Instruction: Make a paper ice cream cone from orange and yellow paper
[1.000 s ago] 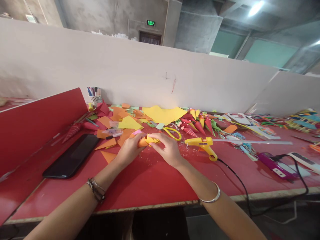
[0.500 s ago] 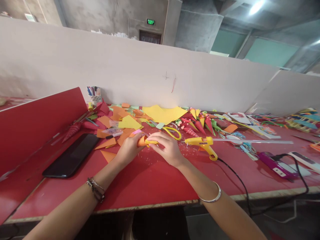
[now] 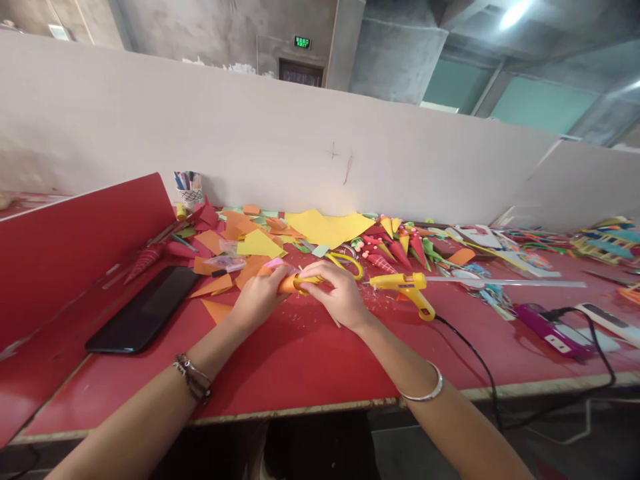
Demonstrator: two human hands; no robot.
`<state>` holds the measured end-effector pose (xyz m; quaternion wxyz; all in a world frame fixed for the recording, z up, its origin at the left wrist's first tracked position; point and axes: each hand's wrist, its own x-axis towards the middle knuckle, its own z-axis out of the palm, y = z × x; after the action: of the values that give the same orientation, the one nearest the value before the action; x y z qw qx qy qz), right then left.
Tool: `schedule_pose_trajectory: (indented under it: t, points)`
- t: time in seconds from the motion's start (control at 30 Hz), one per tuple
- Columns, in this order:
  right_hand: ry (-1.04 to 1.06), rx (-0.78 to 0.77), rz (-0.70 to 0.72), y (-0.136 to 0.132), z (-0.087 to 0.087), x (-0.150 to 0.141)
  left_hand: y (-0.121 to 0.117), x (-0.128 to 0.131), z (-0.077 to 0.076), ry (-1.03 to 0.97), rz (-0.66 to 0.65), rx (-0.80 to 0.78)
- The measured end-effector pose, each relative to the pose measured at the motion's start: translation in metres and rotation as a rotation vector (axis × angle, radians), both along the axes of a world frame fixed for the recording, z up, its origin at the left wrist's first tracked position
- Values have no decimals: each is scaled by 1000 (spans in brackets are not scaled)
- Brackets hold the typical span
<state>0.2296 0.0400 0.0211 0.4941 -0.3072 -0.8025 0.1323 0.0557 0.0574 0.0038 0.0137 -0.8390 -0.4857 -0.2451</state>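
Observation:
My left hand point(image 3: 260, 297) is closed round a rolled orange paper cone point(image 3: 287, 285), whose open end faces right. A yellow piece point(image 3: 309, 280) shows at that end, and the closed fingers of my right hand point(image 3: 337, 293) pinch it. Whether the yellow piece sits inside the cone is hidden by my fingers. The tip of a thin pale stick point(image 3: 337, 321) pokes out below my right hand. Just beyond that hand lie yellow-handled scissors point(image 3: 353, 263). A yellow glue gun point(image 3: 403, 285) with a long clear glue stick rests to its right.
Orange and yellow paper pieces point(image 3: 260, 245) are heaped behind my hands. Several finished small cones point(image 3: 400, 250) lie at the back. A black phone point(image 3: 143, 310) is on the left, by a red upright panel point(image 3: 85, 260). On the right, a purple power strip point(image 3: 555, 333) trails a black cable.
The orange cone and yellow piece have shifted slightly right, and the yellow piece has turned in my right fingers. The thin stick's end now shows beneath my right hand.

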Motion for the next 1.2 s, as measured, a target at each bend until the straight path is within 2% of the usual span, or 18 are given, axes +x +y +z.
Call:
schedule_pose_trajectory:
  t: [0.27, 0.53, 0.87, 1.2]
  points:
    - [-10, -14, 6, 1, 1, 1, 2, 1, -5, -139, -26, -28]
    - [-4, -17, -17, -1, 2, 0, -1, 2, 1, -95, 22, -34]
    - [-5, -14, 40, -1, 4, 2, -1, 2, 1, -133, 4, -39]
    - [-95, -54, 127, -1, 9, 9, 1, 0, -1, -137, -5, -34]
